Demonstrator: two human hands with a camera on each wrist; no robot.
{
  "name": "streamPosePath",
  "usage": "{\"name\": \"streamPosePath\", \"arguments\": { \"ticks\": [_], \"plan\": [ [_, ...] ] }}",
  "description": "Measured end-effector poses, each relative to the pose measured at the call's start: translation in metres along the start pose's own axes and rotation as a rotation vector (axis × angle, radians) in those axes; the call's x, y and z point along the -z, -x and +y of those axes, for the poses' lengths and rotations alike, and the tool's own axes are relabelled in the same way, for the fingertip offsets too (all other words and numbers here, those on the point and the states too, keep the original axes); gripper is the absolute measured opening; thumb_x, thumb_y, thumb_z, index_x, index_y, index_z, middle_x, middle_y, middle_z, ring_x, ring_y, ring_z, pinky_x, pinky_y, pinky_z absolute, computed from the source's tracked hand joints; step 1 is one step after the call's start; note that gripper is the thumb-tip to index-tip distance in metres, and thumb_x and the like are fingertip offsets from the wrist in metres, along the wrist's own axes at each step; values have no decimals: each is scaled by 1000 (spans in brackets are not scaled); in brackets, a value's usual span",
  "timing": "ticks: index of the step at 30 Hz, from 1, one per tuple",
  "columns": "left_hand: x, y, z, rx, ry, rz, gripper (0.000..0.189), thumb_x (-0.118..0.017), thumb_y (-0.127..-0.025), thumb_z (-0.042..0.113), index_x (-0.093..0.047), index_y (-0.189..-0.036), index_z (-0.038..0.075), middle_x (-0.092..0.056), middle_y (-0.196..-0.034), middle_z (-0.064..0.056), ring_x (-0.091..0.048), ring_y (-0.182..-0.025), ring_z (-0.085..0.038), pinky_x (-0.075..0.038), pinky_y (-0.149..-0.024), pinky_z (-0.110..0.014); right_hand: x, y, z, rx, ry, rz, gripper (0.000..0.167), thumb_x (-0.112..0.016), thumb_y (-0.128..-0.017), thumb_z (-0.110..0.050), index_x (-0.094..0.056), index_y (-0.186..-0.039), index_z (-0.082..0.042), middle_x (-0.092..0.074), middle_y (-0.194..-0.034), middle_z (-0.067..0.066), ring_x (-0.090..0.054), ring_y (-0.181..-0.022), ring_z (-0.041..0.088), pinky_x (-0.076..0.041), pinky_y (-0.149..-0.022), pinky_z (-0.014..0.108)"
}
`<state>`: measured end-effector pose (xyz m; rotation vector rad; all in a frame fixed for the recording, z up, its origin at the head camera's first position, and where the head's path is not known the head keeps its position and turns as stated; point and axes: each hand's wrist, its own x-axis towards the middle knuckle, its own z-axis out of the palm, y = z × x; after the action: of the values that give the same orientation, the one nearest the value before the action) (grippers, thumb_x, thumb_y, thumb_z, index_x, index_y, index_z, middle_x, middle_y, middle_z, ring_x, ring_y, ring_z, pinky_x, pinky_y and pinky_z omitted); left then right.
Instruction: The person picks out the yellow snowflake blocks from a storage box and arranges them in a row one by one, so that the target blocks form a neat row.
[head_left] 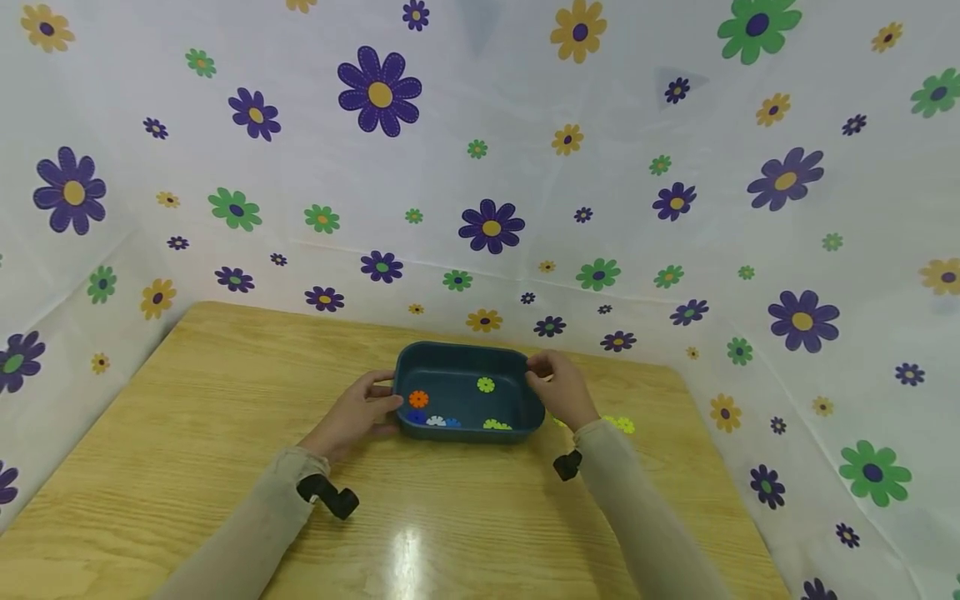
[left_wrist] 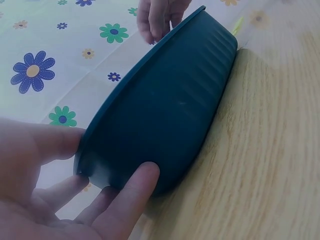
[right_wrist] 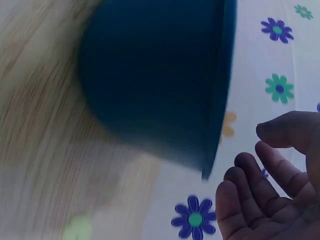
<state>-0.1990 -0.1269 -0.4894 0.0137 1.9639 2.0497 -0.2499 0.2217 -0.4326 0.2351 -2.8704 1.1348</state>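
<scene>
A dark teal plastic basin (head_left: pixel 468 435) rests on the wooden table. At its left end my left hand (head_left: pixel 360 414) grips the rim, with the thumb at the edge and fingers against the outer wall (left_wrist: pixel 155 110). My right hand (head_left: pixel 562 387) is beside the right end; in the right wrist view its loosely bent fingers (right_wrist: pixel 250 175) stand apart from the basin and hold nothing. Inside the basin lie flower-shaped plastic pieces: an orange one (head_left: pixel 418 399), a dark blue one (head_left: pixel 417 416), a white one (head_left: pixel 436 421), a lighter blue one (head_left: pixel 453 423) and several yellow-green ones (head_left: pixel 486 385).
More yellow-green pieces (head_left: pixel 624 425) lie on the table (head_left: pixel 480 508) to the right, partly hidden behind my right wrist. A white cloth (head_left: pixel 300 167) printed with flowers hangs behind the table and along both sides. Each wrist carries a small black camera mount (head_left: pixel 330 497).
</scene>
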Motion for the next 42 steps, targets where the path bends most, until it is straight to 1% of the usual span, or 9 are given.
{"name": "streamPosePath", "arguments": {
  "ticks": [6, 8, 13, 18, 21, 25, 31, 36, 42],
  "plan": [
    [0, 0, 1, 7, -1, -9, 57, -60, -106, 13, -37, -157, 9, -42, -147, -27, -64, -114, -36, -61, -92, -46, -28, -12, -15, -22, 38, -98, 27, -69, -98, -15, -67, -123, -5, -67, -122, 12, -64, -115, 29, -53, -103, 48],
    [0, 0, 2, 9, -5, -7, 56, -60, -106, 13, -37, -157, 10, -42, -146, -26, -64, -115, -36, -61, -91, -45, -37, -16, -17, -20, 78, -135, 28, -69, -98, -16, -67, -124, -5, -67, -123, 12, -64, -116, 28, -53, -104, 48],
    [0, -1, 2, 6, -10, -9, 57, -60, -105, 12, -37, -157, 9, -43, -146, -26, -64, -114, -35, -61, -91, -45, -53, -20, -21, -14, 163, -223, 31, -69, -99, -16, -65, -127, -3, -64, -121, 14, -62, -112, 29, -53, -100, 48],
    [1, -1, 0, -1, -8, -21, 58, -61, -105, 13, -36, -158, 8, -43, -147, -27, -64, -114, -35, -61, -91, -47, -63, -21, -18, -54, 262, -260, 42, -72, -98, -20, -62, -135, -3, -59, -129, 17, -59, -118, 31, -52, -102, 48],
    [2, -1, -1, 3, -4, -26, 59, -61, -105, 13, -36, -158, 9, -42, -147, -27, -64, -115, -35, -61, -91, -46, -67, -24, -15, -76, 286, -261, 46, -73, -98, -22, -60, -138, -4, -58, -133, 18, -58, -121, 32, -52, -103, 48],
    [2, -3, -2, 13, 5, -18, 59, -62, -105, 13, -37, -157, 10, -43, -146, -25, -64, -115, -35, -62, -90, -45, -70, -27, -15, -92, 290, -267, 44, -71, -98, -23, -61, -138, -5, -59, -128, 16, -60, -115, 29, -53, -98, 47],
    [3, -2, -1, 5, 6, -20, 59, -61, -105, 13, -35, -158, 8, -42, -147, -26, -63, -117, -35, -61, -91, -45, -72, -27, -18, -87, 293, -293, 28, -72, -97, -18, -67, -121, -4, -61, -115, 12, -60, -103, 25, -55, -92, 43],
    [3, -1, 1, 7, 3, -13, 59, -61, -105, 13, -36, -158, 8, -42, -147, -26, -64, -113, -34, -61, -92, -46, -72, -25, -22, -127, 232, -312, 23, -77, -94, -19, -65, -110, -7, -64, -107, 8, -61, -97, 22, -55, -90, 42],
    [2, -1, 1, 2, -7, -9, 58, -61, -105, 13, -37, -157, 7, -43, -146, -27, -66, -109, -31, -62, -90, -46, -69, -23, -22, -109, 130, -329, 8, -71, -97, -15, -66, -102, -10, -68, -96, 4, -64, -84, 17, -57, -78, 36]
  ]
}}
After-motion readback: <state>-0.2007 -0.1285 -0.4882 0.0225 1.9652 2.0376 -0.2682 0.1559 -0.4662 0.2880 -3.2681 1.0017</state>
